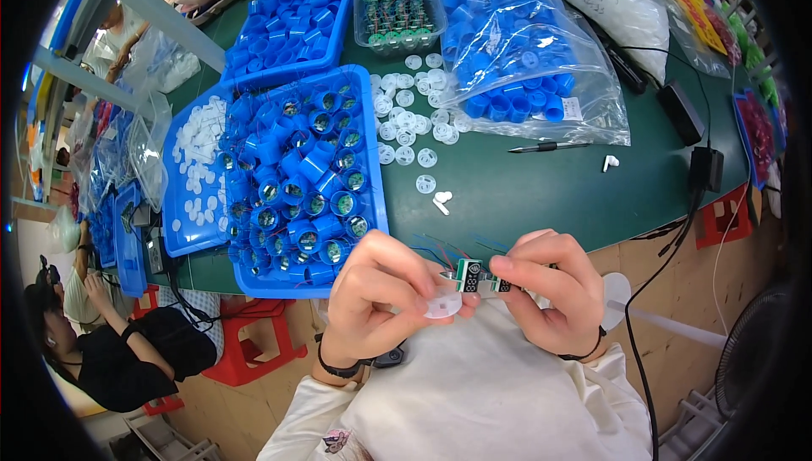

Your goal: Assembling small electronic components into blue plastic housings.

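In front of my chest, just off the table's near edge, my left hand [376, 292] pinches a translucent white plastic disc [443, 305] between its fingers. Beside the disc, a small green circuit board with a black digit display [470, 275] sits between my two hands; whether the left fingers also touch it is hard to see. My right hand [554, 292] is closed on a similar circuit board [501, 284], partly covered by its fingers. Thin coloured wires rise from the boards. Loose translucent discs [426, 183] lie on the table ahead.
A blue tray [377, 182] of blue cups with boards inside stands left, near a tray of white pieces [172, 199]. Behind are a tray of blue cups [348, 13], a box of boards [359, 34] and bagged cups [507, 46]. Earbuds, a pen [548, 147] and cables lie right. Another person [127, 351] sits left.
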`<state>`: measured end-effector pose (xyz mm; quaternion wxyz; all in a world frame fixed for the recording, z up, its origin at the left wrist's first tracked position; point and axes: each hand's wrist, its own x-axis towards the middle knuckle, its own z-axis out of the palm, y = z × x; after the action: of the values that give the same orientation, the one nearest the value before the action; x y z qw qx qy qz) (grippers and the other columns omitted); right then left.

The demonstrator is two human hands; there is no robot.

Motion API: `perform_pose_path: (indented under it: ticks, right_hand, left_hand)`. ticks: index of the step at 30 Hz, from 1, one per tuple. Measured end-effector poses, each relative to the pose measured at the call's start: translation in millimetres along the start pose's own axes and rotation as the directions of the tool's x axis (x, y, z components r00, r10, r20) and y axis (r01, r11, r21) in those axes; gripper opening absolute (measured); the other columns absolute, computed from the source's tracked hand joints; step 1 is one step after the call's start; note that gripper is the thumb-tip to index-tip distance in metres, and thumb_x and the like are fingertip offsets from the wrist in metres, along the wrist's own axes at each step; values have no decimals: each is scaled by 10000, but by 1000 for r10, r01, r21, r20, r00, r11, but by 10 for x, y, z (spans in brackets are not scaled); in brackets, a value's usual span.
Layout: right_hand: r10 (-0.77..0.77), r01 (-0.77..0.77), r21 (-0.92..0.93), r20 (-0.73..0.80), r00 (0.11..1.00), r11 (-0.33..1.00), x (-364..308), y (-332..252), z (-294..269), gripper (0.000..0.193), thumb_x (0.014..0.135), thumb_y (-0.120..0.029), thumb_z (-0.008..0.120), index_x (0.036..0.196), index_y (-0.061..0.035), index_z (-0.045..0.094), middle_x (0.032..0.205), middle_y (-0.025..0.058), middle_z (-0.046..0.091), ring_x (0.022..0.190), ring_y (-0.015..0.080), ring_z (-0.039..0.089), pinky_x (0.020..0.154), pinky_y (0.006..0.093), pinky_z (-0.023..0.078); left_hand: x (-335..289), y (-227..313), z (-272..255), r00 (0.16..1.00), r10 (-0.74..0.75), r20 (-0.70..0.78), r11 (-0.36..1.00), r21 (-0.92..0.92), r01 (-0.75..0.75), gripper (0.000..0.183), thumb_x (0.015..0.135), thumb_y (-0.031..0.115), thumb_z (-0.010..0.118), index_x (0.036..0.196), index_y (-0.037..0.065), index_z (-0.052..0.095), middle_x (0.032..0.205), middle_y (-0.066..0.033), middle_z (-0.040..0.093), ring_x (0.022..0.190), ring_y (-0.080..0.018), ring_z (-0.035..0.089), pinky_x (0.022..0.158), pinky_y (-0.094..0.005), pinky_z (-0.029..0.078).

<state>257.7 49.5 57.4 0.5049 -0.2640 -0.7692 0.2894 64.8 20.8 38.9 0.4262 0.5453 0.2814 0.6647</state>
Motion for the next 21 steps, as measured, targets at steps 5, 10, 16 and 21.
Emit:
perform_pose_path:
  ticks: [5, 10, 16, 21]
  right_hand:
    - [16, -16, 6, -9, 1000, 1000, 61, 5, 19, 466, 609, 119, 715, 1066, 46, 661, 859, 113, 596, 681, 225, 573, 597, 317, 463]
    - [-25, 26, -37, 35, 999, 999, 100, 61, 22, 462, 584, 119, 710, 1040, 78, 656, 826, 115, 617, 676, 221, 587, 602, 330, 482]
    - [-34, 35, -38, 22, 999, 999, 111, 100, 59, 460, 570, 118, 697, 1026, 74, 664, 817, 107, 612, 668, 217, 580, 596, 328, 481]
    - [-38, 39, -50, 26, 999, 998, 107, 162, 69, 463, 564, 113, 695, 1023, 66, 666, 814, 103, 606, 650, 219, 568, 589, 329, 475]
  left_hand:
    - [43, 7, -74, 993, 65, 99, 988, 136, -79, 329, 647, -48, 815, 855, 53, 581, 864, -106, 599, 751, -218, 640, 610, -295, 515]
    - [142, -18, -147, 971, 173, 163, 959, 196, -204, 356, 611, -43, 832, 867, 45, 601, 862, -111, 610, 732, -226, 628, 594, -296, 505]
    - [160, -47, -86, 979, 183, 89, 959, 205, -198, 348, 582, -36, 842, 849, 43, 634, 849, -100, 591, 713, -223, 620, 584, -295, 508]
    - [187, -99, -102, 983, 168, 67, 961, 212, -179, 308, 581, -31, 840, 821, 34, 659, 836, -92, 566, 712, -225, 621, 573, -301, 514]
